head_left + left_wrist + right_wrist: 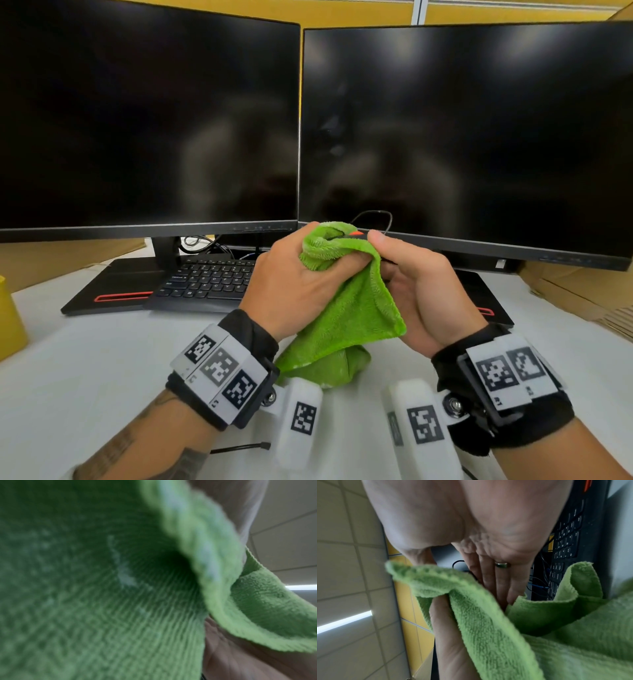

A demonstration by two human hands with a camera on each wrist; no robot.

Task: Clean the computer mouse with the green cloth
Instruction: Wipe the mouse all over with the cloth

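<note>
Both hands are holding the black, orange-wheeled computer mouse (356, 235) up, nose pointing toward 12 o'clock. Left hand (291, 277) fingers are bunching the fluffy green cloth (352, 308) over it; right hand (421, 291) fingers are gripping its side.

Bright green cloth (352, 308); black mouse (356, 235) with orange wheel; black keyboard (209, 279); black monitors (147, 116); yellow wall (342, 12); checkered black-and-white wristbands (219, 368).

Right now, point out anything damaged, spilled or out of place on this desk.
Nothing looks damaged or spilled. The left hand grips the green cloth over the mouse, which the right hand holds up off the desk.
</note>
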